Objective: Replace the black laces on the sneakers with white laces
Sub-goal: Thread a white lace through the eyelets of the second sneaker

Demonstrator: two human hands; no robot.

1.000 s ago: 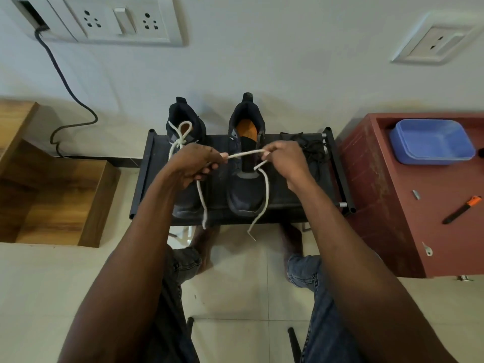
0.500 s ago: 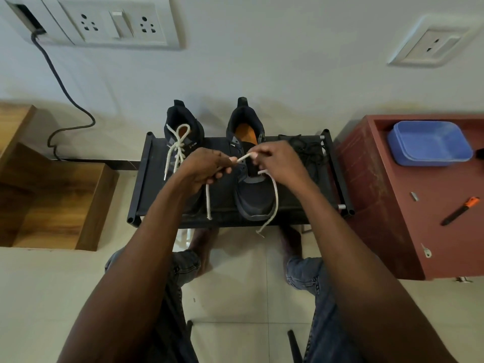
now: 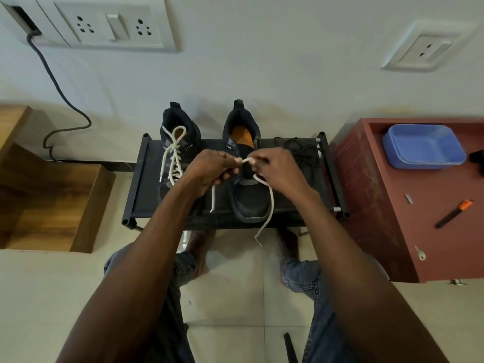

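Closer together now, both hands (image 3: pixel 209 170) (image 3: pixel 277 169) pinch the white lace (image 3: pixel 269 205); blue tub (image 3: pixel 423 146) empty.

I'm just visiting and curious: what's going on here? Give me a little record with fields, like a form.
Setting: black rack by a wall
Left shoe: already laced white
Right shoe: no lace threaded that I can see
White lace: held above the right shoe, both ends hanging
Left hand: pinches the lace
Right hand: pinches the lace
Black laces: heaped on the rack, right of the shoes
Nearby: blue tray on red cabinet
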